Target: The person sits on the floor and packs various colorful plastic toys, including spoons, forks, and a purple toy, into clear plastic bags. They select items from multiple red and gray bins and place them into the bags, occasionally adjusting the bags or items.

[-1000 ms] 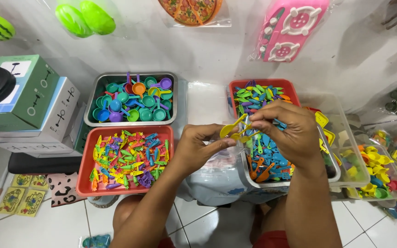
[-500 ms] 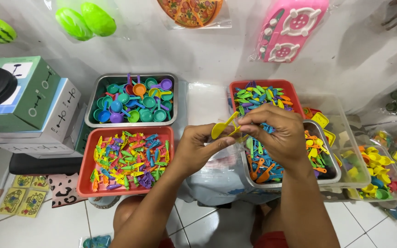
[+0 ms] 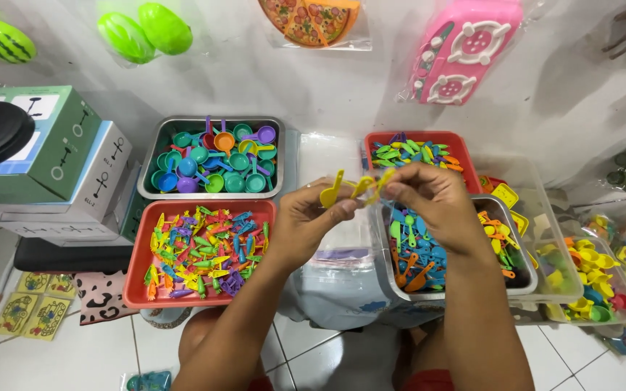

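Fingertips of the left hand [image 3: 311,221] and right hand [image 3: 429,195] pinch narrowly on a cluster of small yellow toy utensils [image 3: 353,190], held in the air above the clear plastic bags [image 3: 342,250] between the trays. The pieces appear light, stiff, smooth plastic, likely to slip; the thin handles offer the surest hold. Left of the hands lies the red tray of mixed pieces [image 3: 139,289]; behind it, the steel tray of toy pans [image 3: 150,163]. Under the right hand sits the steel tray of spatulas [image 3: 527,279]. Tray rims crowd both sides; free room lies above.
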